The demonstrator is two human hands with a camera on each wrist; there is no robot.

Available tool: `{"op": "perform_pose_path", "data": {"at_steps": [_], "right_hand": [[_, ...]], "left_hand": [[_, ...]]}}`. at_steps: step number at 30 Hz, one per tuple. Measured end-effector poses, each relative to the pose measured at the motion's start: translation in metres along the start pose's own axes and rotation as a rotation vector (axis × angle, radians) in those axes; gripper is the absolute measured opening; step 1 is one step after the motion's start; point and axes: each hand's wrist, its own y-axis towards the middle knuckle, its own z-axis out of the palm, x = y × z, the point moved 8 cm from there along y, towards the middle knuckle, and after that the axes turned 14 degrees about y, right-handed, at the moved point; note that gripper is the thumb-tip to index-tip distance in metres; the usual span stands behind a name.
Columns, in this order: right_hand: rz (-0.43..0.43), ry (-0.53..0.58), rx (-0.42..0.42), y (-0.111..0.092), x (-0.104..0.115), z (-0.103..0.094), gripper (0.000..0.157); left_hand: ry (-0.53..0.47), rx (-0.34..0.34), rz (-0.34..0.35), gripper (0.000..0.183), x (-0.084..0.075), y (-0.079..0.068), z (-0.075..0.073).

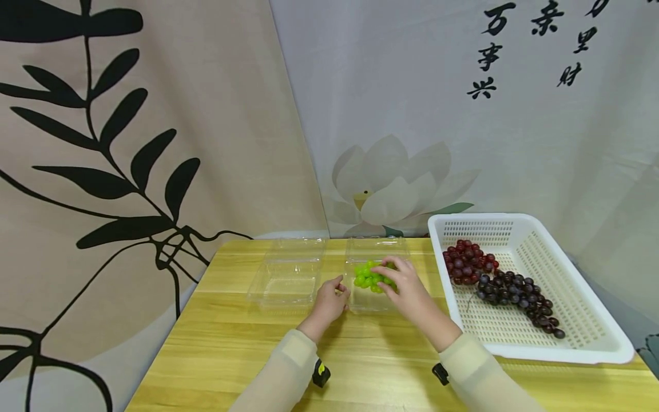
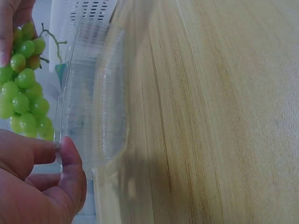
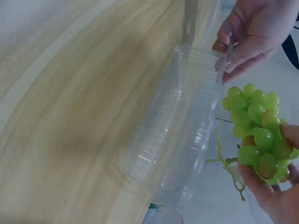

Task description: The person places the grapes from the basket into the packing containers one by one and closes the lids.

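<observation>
A bunch of green grapes (image 1: 368,277) is gripped in my right hand (image 1: 409,289), just above a clear plastic clamshell box (image 1: 373,303) whose lid stands open at the back. In the right wrist view the grapes (image 3: 257,121) hang beside the box wall (image 3: 173,126), their bare stem showing. My left hand (image 1: 328,300) pinches the box's rim at its left side between thumb and finger, as the left wrist view shows with the hand (image 2: 46,182) at the edge. A second clear box (image 1: 290,283), also open, sits to the left.
A white perforated basket (image 1: 582,292) stands at the right of the wooden table (image 1: 206,349). Inside it lie red grapes (image 1: 465,263) and a bunch of dark grapes (image 1: 515,292). A printed curtain (image 1: 231,114) hangs behind the table.
</observation>
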Motion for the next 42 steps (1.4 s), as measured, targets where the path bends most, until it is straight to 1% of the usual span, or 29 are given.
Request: {"op": "perform_pose_path", "data": {"at_steps": [4, 9, 13, 16, 19, 22, 28, 32, 35, 37, 39, 42], "right_hand": [[0.023, -0.031, 0.008, 0.001, -0.003, 0.009, 0.032], [0.039, -0.075, 0.0, 0.003, -0.008, 0.019, 0.032], [0.006, -0.098, -0.02, 0.004, -0.01, 0.024, 0.033], [-0.023, -0.119, -0.026, 0.003, -0.013, 0.03, 0.032], [-0.02, -0.123, -0.016, 0.001, -0.016, 0.035, 0.032], [0.012, -0.127, 0.011, -0.002, -0.021, 0.041, 0.032], [0.082, -0.104, 0.097, -0.007, -0.031, 0.051, 0.034], [0.098, -0.072, 0.127, -0.009, -0.034, 0.055, 0.036], [0.136, -0.035, 0.145, -0.011, -0.036, 0.056, 0.041], [0.179, 0.005, 0.151, -0.013, -0.039, 0.055, 0.043], [0.229, 0.054, 0.144, -0.014, -0.042, 0.053, 0.043], [0.282, 0.09, 0.13, -0.016, -0.045, 0.05, 0.041]], "left_hand": [[0.011, 0.0, -0.007, 0.053, 0.0, -0.001, -0.001], [0.038, -0.009, 0.004, 0.053, -0.002, -0.002, -0.002], [0.051, -0.012, 0.008, 0.053, -0.002, -0.001, -0.001], [0.043, -0.018, 0.007, 0.053, -0.001, -0.001, -0.001], [0.04, -0.027, 0.01, 0.053, 0.0, 0.0, -0.002], [0.039, -0.03, 0.007, 0.053, 0.001, 0.001, -0.001], [0.041, -0.024, 0.014, 0.054, 0.0, 0.002, 0.001], [0.043, -0.031, 0.014, 0.054, -0.001, 0.001, 0.0], [0.039, -0.036, 0.012, 0.053, -0.002, 0.0, 0.0], [0.032, -0.037, 0.007, 0.054, -0.002, 0.0, 0.0], [0.02, -0.036, -0.001, 0.054, -0.001, 0.0, 0.0], [0.012, -0.034, -0.009, 0.055, 0.001, 0.0, 0.001]]}}
